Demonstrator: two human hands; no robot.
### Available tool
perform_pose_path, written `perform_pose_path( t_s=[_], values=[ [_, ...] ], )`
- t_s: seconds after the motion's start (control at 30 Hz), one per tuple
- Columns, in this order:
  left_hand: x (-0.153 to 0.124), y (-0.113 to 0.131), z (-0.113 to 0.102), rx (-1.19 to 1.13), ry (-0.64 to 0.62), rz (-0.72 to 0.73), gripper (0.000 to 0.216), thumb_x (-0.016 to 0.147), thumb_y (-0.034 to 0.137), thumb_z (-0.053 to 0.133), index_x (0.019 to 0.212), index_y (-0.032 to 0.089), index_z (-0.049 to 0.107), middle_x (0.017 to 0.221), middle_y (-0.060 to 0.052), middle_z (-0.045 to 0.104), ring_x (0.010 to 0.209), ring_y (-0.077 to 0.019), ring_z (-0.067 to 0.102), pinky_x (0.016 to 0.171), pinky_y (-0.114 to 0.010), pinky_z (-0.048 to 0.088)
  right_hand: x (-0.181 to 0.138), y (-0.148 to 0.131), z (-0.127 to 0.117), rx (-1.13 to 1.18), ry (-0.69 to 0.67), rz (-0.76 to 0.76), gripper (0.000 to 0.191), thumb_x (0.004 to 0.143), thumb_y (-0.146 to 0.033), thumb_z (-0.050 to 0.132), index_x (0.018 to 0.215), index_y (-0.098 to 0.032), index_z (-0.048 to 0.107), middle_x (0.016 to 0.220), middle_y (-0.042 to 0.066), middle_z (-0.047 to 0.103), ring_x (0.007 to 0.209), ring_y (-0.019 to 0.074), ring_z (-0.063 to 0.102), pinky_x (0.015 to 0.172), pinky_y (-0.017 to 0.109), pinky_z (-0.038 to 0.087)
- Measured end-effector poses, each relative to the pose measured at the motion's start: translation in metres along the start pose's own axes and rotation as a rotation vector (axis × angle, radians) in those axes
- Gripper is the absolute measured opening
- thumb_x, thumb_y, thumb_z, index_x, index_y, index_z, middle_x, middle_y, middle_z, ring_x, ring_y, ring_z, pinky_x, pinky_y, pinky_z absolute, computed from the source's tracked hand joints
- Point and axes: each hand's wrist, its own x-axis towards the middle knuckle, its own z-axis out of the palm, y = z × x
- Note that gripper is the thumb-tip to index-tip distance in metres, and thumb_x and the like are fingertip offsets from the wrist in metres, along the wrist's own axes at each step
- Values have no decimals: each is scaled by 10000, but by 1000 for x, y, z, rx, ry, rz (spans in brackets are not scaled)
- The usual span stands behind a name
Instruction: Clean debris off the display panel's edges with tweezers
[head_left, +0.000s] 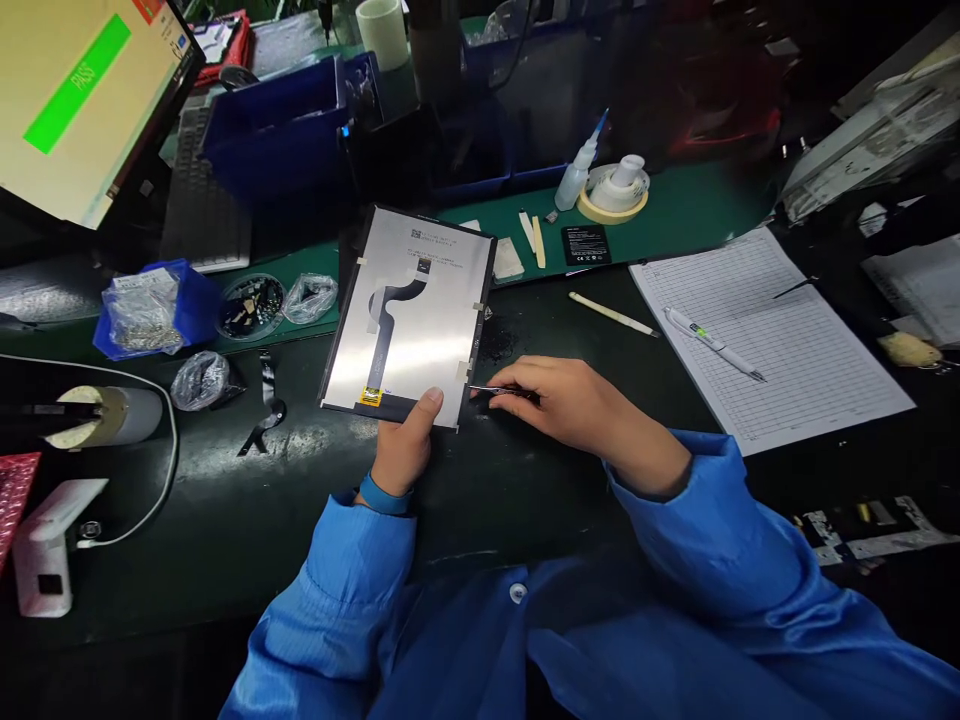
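Note:
My left hand (406, 440) grips the lower edge of an LCD panel (435, 330), thumb on its silvery back. The panel is tilted above the dark bench, and a black flex cable (384, 335) curves across it down to a yellow-edged connector. At the panel's lower right edge, my right hand (570, 405) pinches a pair of thin dark tweezers (501, 390). Their tips reach the panel's side; whether they touch it I cannot tell. A loose black flex cable (268, 400) lies on the bench to the left.
Paper sheets (772, 340) with a pen (712, 345) lie to the right. Behind stand a dropper bottle (579, 175), tape rolls (613, 190) and blue bins (277, 130). A monitor (82, 90) stands far left, above a small blue tray (142, 310). A white cable (169, 460) loops at the left.

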Motion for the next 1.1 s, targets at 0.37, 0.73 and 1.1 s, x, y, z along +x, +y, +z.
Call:
perform_pose_path(
  t_s=[0.37,0.73,1.1],
  values=[
    [-1,3,0,5,-3,-13,288,866,422,740,1012,179,794,995,-70,803,1036,-296,755,1021,-487,594,-1,-1,-1,-10,-1,34,197,949,-262,685,1134,-219,739,1015,34,792,864,189,743,731,277,544],
    [0,6,3,6,-29,-15,284,876,437,717,967,180,798,947,-69,803,1049,-303,753,1035,-491,589,-1,-4,-5,-37,25,39,213,999,-279,599,1142,-228,749,1016,34,801,879,193,752,736,285,542],
    [-1,7,5,-22,8,-6,346,857,478,726,1045,193,785,931,-71,797,1007,-316,760,1001,-531,611,0,-4,-4,33,113,139,177,978,-320,602,1078,-212,702,964,52,773,814,194,708,697,295,512]
  ],
)
